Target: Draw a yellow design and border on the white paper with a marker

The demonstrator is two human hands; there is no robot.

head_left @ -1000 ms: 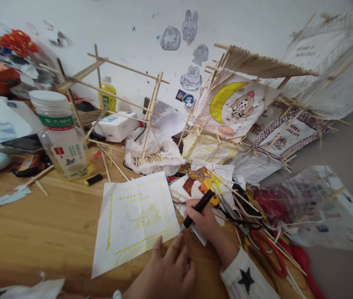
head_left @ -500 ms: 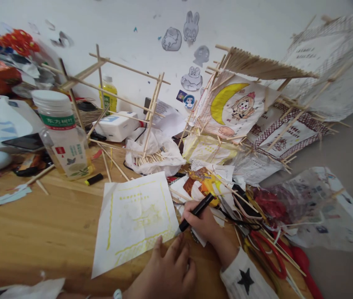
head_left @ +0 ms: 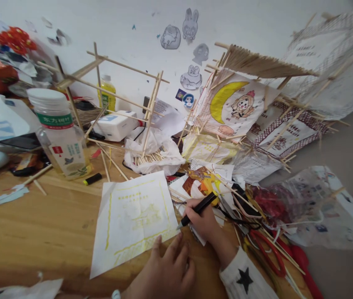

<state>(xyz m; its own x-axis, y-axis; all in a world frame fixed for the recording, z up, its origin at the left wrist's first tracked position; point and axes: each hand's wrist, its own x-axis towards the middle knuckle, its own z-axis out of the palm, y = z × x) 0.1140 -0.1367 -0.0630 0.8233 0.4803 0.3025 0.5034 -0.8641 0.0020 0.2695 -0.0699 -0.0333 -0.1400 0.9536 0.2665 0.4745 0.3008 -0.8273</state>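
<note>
A white sheet of paper (head_left: 133, 245) lies on the wooden table, with yellow border lines, small lettering and a faint yellow drawing. My right hand (head_left: 202, 220) grips a black marker (head_left: 199, 208) whose tip meets or hovers just over the sheet's right edge near the lower corner; exact contact I cannot tell. Along the lower right edge of the paper, my left hand (head_left: 167, 270) lies with fingers spread, fingertips on or beside it. The black marker cap (head_left: 93, 179) with a yellow end rests beyond the sheet's upper left corner.
Left of the sheet stands a plastic bottle (head_left: 66, 145). Behind it are a stick frame (head_left: 123, 97) and a plastic bag (head_left: 154, 153) of sticks. A decorated stick structure (head_left: 232, 104) stands back right. Red-handled scissors (head_left: 268, 253) lie near my right forearm.
The marker has tilted slightly and its tip now shows at the paper's edge. My left hand stays in place. The whole view has shifted a little.
</note>
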